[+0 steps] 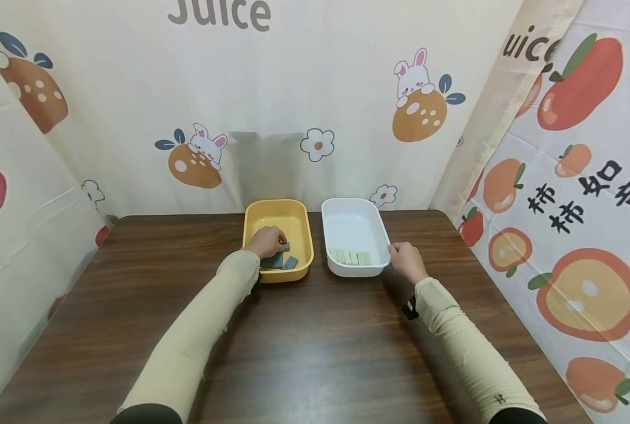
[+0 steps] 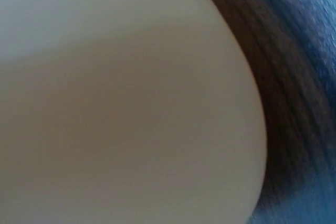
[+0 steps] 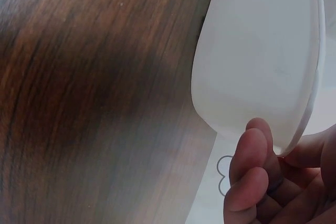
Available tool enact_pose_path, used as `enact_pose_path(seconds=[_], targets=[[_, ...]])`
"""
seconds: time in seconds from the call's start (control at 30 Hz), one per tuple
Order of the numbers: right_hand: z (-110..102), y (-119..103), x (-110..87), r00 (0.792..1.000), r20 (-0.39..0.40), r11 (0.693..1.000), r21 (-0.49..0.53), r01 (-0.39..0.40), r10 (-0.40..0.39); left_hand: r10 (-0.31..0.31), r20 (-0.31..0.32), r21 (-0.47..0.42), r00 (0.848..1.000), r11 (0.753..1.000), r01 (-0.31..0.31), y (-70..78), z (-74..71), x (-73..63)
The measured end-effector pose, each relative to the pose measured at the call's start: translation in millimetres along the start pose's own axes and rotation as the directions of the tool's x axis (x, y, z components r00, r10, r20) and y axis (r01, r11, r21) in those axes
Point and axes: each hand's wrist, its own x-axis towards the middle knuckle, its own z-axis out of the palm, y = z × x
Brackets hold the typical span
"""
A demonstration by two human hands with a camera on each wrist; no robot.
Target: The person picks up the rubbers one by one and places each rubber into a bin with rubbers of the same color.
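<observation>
A yellow bin (image 1: 307, 235) stands at the back of the table, with several blue-grey blocks (image 1: 290, 263) on its floor. My left hand (image 1: 268, 240) reaches inside it, fingers bent down, and pinches a small blue-grey block (image 1: 286, 247) at the fingertips. To the right, a white bin (image 1: 353, 224) has a row of pale green blocks (image 1: 349, 257) along its near end. My right hand (image 1: 407, 261) grips the white bin's right rim; in the right wrist view its thumb lies over the rim and its fingers (image 3: 247, 156) are against the outer wall.
Both bins stand side by side on a dark wooden table (image 1: 315, 347), near its back edge. A printed curtain (image 1: 293, 88) hangs right behind them, and another printed cloth (image 1: 574, 235) flanks the right side. The left wrist view is mostly filled by a blurred pale yellow wall (image 2: 131, 103).
</observation>
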Motion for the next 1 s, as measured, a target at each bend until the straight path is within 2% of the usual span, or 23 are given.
enact_pose_path(seconds=[0.43, 0.63, 1.0], targets=[[-1, -1, -0.7, 1.000, 0.006, 1.000, -0.007, 0.004, -0.004, 0.013, -0.004, 0.007, 1.000, 1.000, -0.013, -0.2, -1.2, -1.3], [0, 0, 1.1, 1.000, 0.012, 1.000, -0.008, 0.003, -0.003, 0.024, -0.030, 0.028, 0.999, 0.999, -0.023, -3.6, -2.1, -3.2], [1, 1, 2.7, 1.000, 0.006, 1.000, -0.012, 0.005, -0.005, 0.006, -0.040, 0.042, 0.999, 0.999, -0.004, -2.9, -17.2, -17.9]])
